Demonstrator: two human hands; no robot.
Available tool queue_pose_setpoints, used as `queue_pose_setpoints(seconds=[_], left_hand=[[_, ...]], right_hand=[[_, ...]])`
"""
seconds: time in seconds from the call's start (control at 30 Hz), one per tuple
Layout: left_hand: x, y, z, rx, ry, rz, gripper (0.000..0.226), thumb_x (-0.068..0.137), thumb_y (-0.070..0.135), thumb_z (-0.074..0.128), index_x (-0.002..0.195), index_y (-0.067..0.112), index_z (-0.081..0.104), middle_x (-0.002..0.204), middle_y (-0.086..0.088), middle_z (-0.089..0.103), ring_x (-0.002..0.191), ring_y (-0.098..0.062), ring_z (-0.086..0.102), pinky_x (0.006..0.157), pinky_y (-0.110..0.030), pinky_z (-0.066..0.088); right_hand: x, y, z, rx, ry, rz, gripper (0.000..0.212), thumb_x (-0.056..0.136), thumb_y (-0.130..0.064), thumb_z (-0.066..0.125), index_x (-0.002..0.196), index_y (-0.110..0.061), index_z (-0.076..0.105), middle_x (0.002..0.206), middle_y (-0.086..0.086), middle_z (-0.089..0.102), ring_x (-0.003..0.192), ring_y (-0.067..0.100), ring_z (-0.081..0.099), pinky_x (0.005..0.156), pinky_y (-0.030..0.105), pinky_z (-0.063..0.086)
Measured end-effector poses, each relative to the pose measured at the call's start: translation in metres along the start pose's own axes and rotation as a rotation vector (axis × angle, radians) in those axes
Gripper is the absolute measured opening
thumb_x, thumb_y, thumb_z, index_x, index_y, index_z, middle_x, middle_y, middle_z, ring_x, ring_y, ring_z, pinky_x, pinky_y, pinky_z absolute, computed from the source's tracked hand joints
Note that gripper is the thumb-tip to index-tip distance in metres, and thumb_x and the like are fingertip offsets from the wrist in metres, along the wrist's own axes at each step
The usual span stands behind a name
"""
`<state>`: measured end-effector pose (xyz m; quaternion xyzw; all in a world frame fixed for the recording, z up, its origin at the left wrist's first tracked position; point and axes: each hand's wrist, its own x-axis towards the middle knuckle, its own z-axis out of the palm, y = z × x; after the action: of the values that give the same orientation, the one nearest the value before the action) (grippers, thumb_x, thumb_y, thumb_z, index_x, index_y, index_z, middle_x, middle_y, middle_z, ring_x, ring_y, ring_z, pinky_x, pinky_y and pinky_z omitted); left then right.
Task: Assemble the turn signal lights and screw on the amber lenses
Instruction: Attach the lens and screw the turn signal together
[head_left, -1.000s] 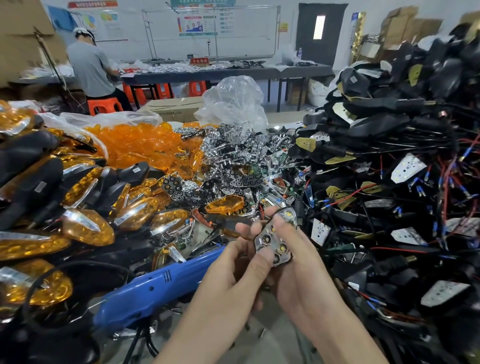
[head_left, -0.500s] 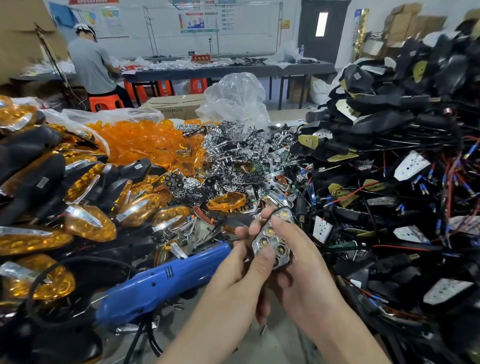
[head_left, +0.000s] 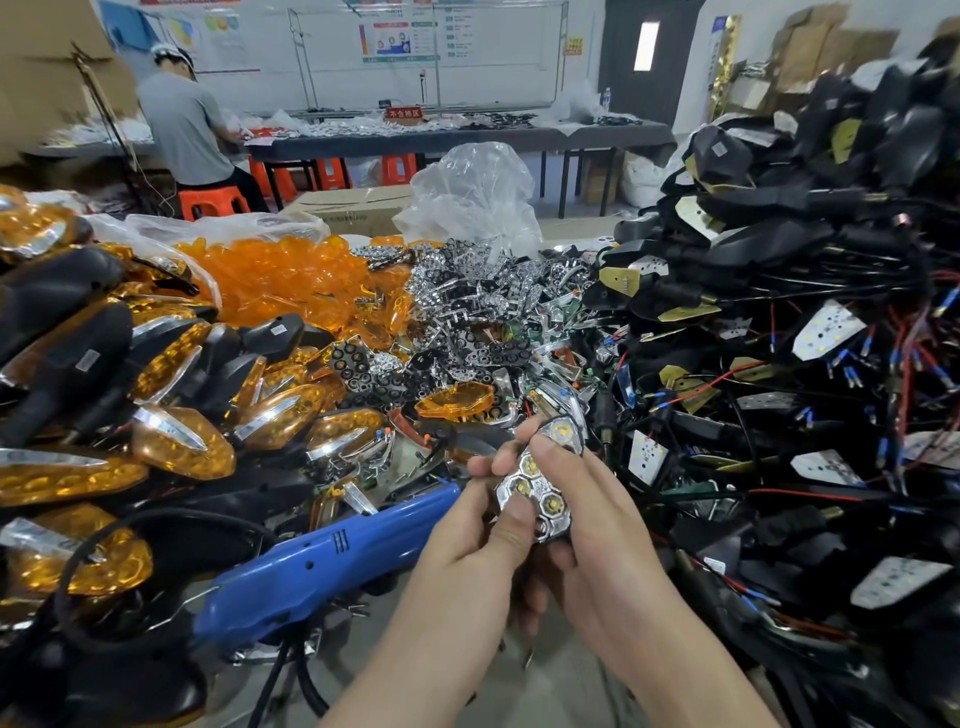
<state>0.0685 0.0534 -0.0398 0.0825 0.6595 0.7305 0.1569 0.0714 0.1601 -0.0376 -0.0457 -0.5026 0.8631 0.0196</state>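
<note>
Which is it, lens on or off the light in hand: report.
Off: the reflector held by left hand and right hand shows bare chrome cells, no amber cover.

1. Mirror-bright, faceted chrome finish on the reflector (head_left: 549, 503), centre.
2. Glossy translucent amber plastic: lenses (head_left: 283, 280), ten o'clock.
3. Smooth blue plastic: screwdriver (head_left: 322, 561), seven o'clock.
4. Matt black plastic: housings (head_left: 769, 244), two o'clock.

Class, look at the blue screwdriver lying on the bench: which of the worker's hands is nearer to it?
Left. The left hand is right beside the tip of the blue screwdriver and holds the chrome reflector. The right hand grips the reflector's far side, farther away.
</note>
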Motion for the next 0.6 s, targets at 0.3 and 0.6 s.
queue_pose_setpoints(seconds=[0.3,0.6], left_hand=[[-0.001,0.000,-0.003,0.039,-0.061,-0.039,0.036,0.089,0.043,0.057,0.125,0.037,0.059,0.060,-0.002,0.063,0.046,-0.017,0.054,0.043,-0.026,0.045],[-0.001,-0.001,0.001,0.172,-0.059,0.033,0.047,0.083,0.056,0.051,0.128,0.061,0.043,0.062,-0.002,0.061,0.056,-0.016,0.057,0.053,-0.029,0.049]], right_hand=[[0.001,0.005,-0.005,-0.070,-0.022,-0.038,0.018,0.090,-0.046,0.064,0.099,-0.031,0.070,0.100,0.005,0.077,0.065,0.021,0.071,0.034,0.023,0.043],[0.006,0.012,-0.004,-0.184,0.023,-0.245,0.028,0.095,-0.048,0.049,0.091,-0.033,0.072,0.083,-0.003,0.074,0.089,0.017,0.075,0.066,0.023,0.057]])
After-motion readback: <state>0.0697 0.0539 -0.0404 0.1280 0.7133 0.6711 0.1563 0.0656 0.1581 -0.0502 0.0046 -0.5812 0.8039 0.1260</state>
